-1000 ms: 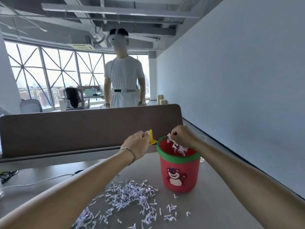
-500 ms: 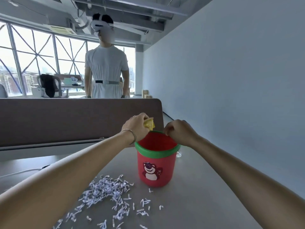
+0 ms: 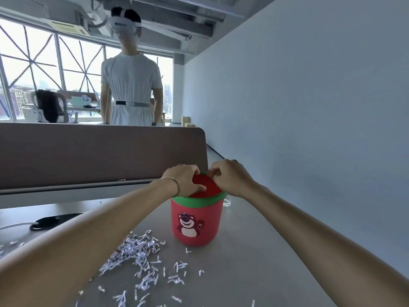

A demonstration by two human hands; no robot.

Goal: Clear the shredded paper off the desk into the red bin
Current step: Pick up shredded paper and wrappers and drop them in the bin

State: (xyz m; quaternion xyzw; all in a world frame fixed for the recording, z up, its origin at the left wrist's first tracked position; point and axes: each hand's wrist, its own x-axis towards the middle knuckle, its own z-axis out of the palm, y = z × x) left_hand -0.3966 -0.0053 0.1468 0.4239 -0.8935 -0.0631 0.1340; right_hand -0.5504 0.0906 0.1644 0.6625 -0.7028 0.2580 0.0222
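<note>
The red bin, with a green rim and a bear picture, stands on the grey desk. My left hand is curled over the left side of its top, thumb lying across the red surface inside the rim. My right hand hovers at the back right of the rim with its fingertips pinched together, and no paper shows in it. Shredded paper lies in a loose pile left of and in front of the bin, with stray bits nearer me. Whether the left hand hides anything small cannot be told.
A brown desk divider runs across behind the bin. Beyond it stands a person in white wearing a headset. A black object with a white cable lies at the desk's left. A plain wall runs close along the right.
My right hand dropped its clump of shreds into the bin and is now empty. The yellow piece by my left hand is out of sight, and that hand has come down onto the bin's top.
</note>
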